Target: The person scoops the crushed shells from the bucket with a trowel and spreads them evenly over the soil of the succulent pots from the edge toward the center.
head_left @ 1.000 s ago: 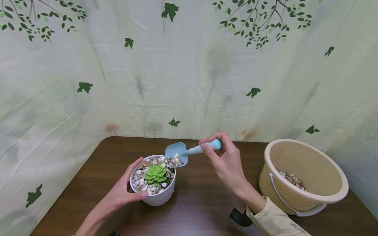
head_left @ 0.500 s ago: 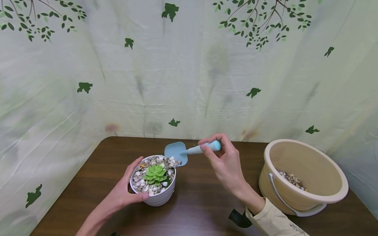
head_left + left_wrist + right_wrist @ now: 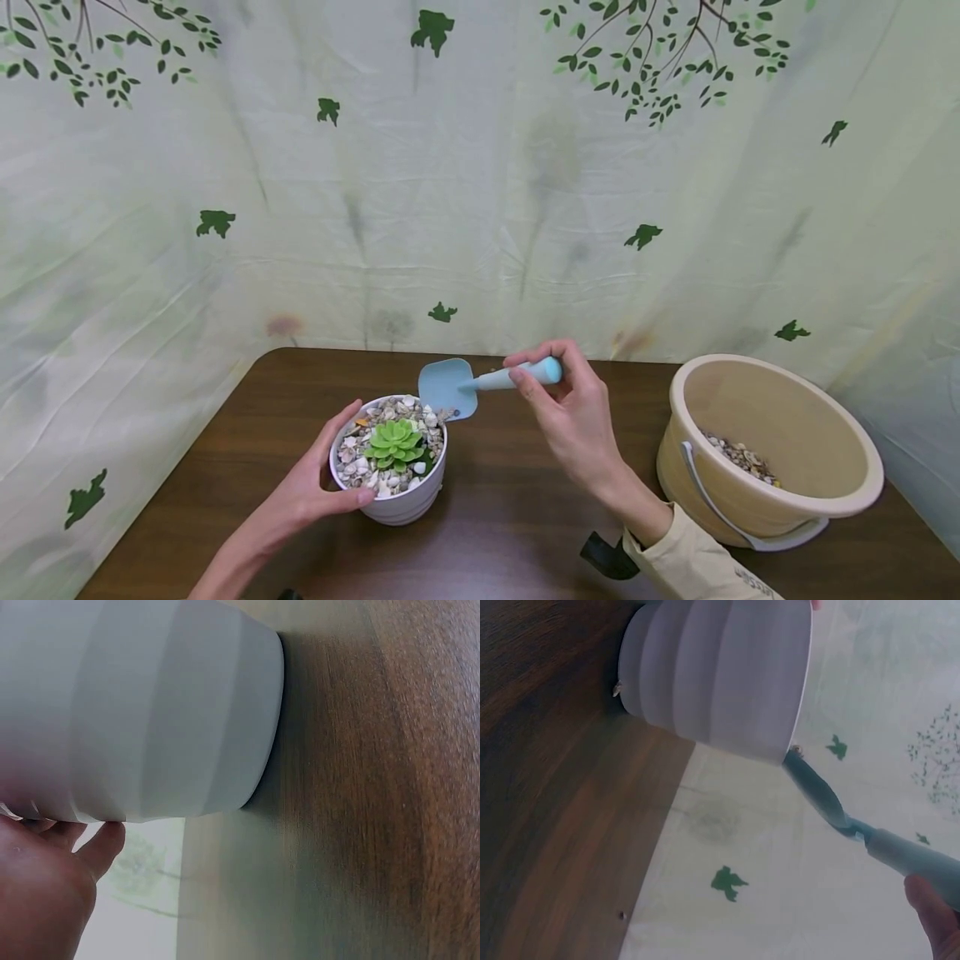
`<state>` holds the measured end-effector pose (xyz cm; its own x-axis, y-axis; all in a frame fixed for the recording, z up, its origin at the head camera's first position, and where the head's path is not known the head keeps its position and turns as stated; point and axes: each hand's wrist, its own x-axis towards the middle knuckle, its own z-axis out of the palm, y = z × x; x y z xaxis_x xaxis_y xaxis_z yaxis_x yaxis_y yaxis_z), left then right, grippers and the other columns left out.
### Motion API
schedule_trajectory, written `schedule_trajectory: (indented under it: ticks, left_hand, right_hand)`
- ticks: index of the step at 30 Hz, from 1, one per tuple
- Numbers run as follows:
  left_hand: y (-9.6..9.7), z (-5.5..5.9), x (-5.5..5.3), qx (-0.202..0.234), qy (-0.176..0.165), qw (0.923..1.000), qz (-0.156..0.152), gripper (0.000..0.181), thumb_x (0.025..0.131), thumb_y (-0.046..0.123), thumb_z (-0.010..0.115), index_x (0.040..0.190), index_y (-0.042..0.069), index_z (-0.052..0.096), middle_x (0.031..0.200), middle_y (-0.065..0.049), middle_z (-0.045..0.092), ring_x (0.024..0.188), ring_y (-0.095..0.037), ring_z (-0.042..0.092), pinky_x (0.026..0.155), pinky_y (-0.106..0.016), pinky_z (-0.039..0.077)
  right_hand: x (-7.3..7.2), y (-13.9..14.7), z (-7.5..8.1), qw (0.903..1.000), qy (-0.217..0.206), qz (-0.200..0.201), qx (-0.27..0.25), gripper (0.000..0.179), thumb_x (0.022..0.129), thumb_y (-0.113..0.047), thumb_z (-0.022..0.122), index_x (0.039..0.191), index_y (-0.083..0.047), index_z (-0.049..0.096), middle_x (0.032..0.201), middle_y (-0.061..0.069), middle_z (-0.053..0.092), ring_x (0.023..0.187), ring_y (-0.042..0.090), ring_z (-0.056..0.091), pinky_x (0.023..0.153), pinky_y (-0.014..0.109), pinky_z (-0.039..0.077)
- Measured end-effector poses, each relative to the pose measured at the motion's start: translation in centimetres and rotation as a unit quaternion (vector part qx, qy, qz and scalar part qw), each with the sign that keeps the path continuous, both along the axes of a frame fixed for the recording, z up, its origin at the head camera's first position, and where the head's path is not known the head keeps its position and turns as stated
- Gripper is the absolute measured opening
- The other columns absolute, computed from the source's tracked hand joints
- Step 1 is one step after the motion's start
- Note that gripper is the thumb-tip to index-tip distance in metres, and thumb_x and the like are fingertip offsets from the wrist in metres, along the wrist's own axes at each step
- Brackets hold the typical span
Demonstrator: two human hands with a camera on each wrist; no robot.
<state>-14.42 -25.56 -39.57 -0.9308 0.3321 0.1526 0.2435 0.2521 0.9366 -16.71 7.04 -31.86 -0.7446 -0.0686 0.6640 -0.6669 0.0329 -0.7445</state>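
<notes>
A white ribbed flowerpot (image 3: 405,509) stands upright on the table, holding a green succulent (image 3: 395,444) ringed by small shells and pebbles (image 3: 357,467). My left hand (image 3: 315,487) grips the pot's left side, thumb near the front rim and fingers behind. In the left wrist view, fingertips touch the pot's wall (image 3: 157,712). My right hand (image 3: 573,417) pinches the handle of a light blue toy shovel (image 3: 445,385). The shovel's blade (image 3: 817,791) tilts down to the pot's rim in the right wrist view, and a few pebbles remain at its lower edge.
To the right stands a beige bucket (image 3: 686,467) with a lowered handle and more pebbles (image 3: 742,460) inside. A leaf-printed curtain (image 3: 480,208) hangs behind the brown table (image 3: 495,533). A tiny stray pebble (image 3: 622,915) lies near the table's back edge.
Pebbles have slid off the shovel's blade into the back right of the pot, baring most of the blade. Both hands have stayed nearly in place.
</notes>
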Motion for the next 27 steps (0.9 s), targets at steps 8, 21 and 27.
schedule_trajectory:
  ticks: [8, 21, 27]
  left_hand:
    - [0.0, -0.1, -0.1, -0.006, -0.005, 1.0, -0.001, 0.097, 0.079, 0.011, 0.075, 0.156, 0.031, 0.02, 0.153, -0.017, 0.022, 0.129, -0.039, 0.034, 0.094, -0.024, 0.04]
    - [-0.1, -0.2, -0.4, -0.016, -0.008, 0.9998, 0.001, 0.096, 0.079, 0.012, 0.077, 0.155, 0.034, 0.022, 0.154, -0.012, 0.021, 0.128, -0.038, 0.035, 0.093, -0.025, 0.041]
    - [-0.2, -0.2, -0.4, -0.013, -0.014, 0.9998, 0.0, 0.097, 0.079, 0.012, 0.077, 0.155, 0.034, 0.022, 0.154, -0.014, 0.02, 0.129, -0.038, 0.033, 0.093, -0.025, 0.041]
  right_hand:
    - [0.0, -0.1, -0.4, 0.9997, 0.01, 0.017, -0.012, 0.019, 0.089, 0.006, 0.067, 0.103, -0.001, 0.056, 0.105, 0.013, 0.07, 0.092, 0.03, 0.066, 0.072, 0.025, 0.052]
    - [-0.3, -0.7, -0.7, 0.999, 0.01, 0.037, -0.022, 0.017, 0.091, 0.007, 0.065, 0.102, 0.001, 0.053, 0.107, 0.017, 0.068, 0.101, 0.036, 0.064, 0.074, 0.024, 0.051]
    - [-0.3, -1.1, -1.0, 0.9985, -0.001, 0.044, -0.032, 0.017, 0.092, 0.005, 0.064, 0.102, 0.0, 0.051, 0.109, 0.017, 0.067, 0.103, 0.037, 0.063, 0.081, 0.027, 0.052]
